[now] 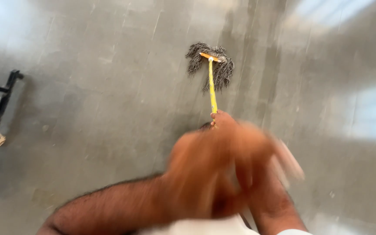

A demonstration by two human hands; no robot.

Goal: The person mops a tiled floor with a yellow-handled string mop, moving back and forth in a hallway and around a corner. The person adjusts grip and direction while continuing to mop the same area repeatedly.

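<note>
While the person is standing over the grey floor (88,87), both hands are closing around the upper part of the yellow mop handle (213,89), the left hand (196,174) lower in the picture and the right hand (249,152) just beside it, slightly higher. Both hands are very blurred, so the exact place of each finger is not possible to tell, but they are appearing clenched on the handle. The handle is leaning away from the person, and the grey string mop head (209,65) is lying spread on the floor, well in front of the hands. Several risks are showing here, as a judgement. The floor is shining with pale reflections on the right side, so it is perhaps wet, and a foot could be slipping on it. The hands are sitting close together near the top of the handle, so the control of the far mop head is weak and it could be swinging wide. A black metal frame (1,109) is standing at the left edge, well apart from the mop for now, but a broad stroke could be striking it.
</note>
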